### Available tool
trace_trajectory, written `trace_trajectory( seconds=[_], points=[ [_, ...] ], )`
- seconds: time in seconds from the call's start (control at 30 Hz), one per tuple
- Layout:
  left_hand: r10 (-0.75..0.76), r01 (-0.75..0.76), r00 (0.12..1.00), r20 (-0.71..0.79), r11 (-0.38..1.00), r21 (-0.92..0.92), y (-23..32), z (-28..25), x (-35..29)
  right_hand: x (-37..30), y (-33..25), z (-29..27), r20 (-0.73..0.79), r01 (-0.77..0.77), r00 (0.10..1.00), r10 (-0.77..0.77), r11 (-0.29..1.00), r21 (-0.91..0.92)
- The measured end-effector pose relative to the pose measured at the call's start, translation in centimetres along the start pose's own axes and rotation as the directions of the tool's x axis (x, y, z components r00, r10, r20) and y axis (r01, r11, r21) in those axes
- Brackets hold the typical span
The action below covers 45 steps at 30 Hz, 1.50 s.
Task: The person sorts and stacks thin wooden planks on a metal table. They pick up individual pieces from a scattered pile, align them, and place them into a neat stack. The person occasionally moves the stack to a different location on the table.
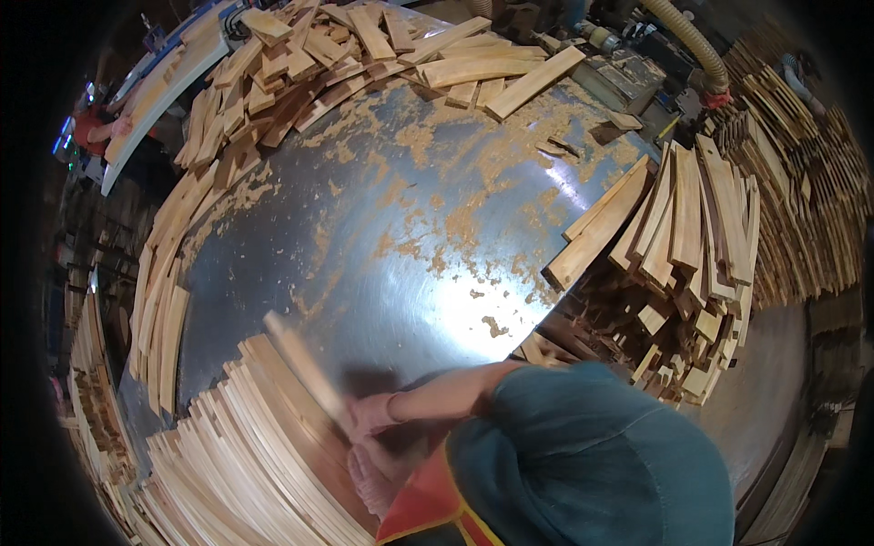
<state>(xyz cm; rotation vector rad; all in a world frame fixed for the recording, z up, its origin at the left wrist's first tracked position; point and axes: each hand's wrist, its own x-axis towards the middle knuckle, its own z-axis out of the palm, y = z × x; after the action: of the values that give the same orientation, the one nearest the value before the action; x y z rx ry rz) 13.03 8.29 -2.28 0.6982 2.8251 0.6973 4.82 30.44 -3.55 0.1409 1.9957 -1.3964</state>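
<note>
A pale wooden board (pixel 305 369), blurred by motion, slants up and left from my hands at the front of the metal table. My right hand (pixel 371 415) reaches in from the right in a teal sleeve, its fingers closed round the board's near end. Just below it, close to my red and yellow apron, my left hand (pixel 368 478) is curled at the same end; its grip is partly hidden. Beside the hands, to the left, lies a row of long thin boards (pixel 246 455) set side by side. A browner board (pixel 314 437) is at that row's right end.
The metal tabletop (pixel 364 246) carries patches of sawdust (pixel 437 218). A heap of loose wood pieces (pixel 309 55) lines its far edge. More boards (pixel 683 218) stack at the right, above offcuts (pixel 655 318). A hose (pixel 692 45) hangs far right. Another person (pixel 96 132) works far left.
</note>
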Motion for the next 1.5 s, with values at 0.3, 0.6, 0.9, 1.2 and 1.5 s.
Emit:
trace_trajectory(
  seconds=[0.3,0.6,0.9,1.2,1.5],
  points=[
    [0.025,-0.026,0.999,-0.044,0.999,-0.025,11.3,-0.9,12.4,-5.0,6.0,-18.8,-0.472,0.238,0.782,-0.407,0.895,-0.376],
    [0.058,-0.086,0.972,0.227,0.990,0.112,14.9,7.1,23.7,-43.9,36.5,-55.9,-0.542,0.024,-0.698,0.468,0.772,0.635],
    [0.155,-0.222,0.958,0.240,0.933,0.283,21.2,8.8,40.2,-40.3,46.6,-68.0,-0.752,0.117,-0.374,0.543,0.832,0.542],
    [0.692,-0.687,0.721,0.034,0.720,-0.098,39.2,16.0,58.4,-21.4,40.8,-76.3,-0.872,0.851,0.163,0.462,0.381,0.361],
    [0.317,0.526,0.640,0.700,0.483,-0.700,43.5,15.7,62.9,-13.8,21.8,-66.2,-0.789,0.522,0.614,-0.028,0.764,0.379]
  ],
)
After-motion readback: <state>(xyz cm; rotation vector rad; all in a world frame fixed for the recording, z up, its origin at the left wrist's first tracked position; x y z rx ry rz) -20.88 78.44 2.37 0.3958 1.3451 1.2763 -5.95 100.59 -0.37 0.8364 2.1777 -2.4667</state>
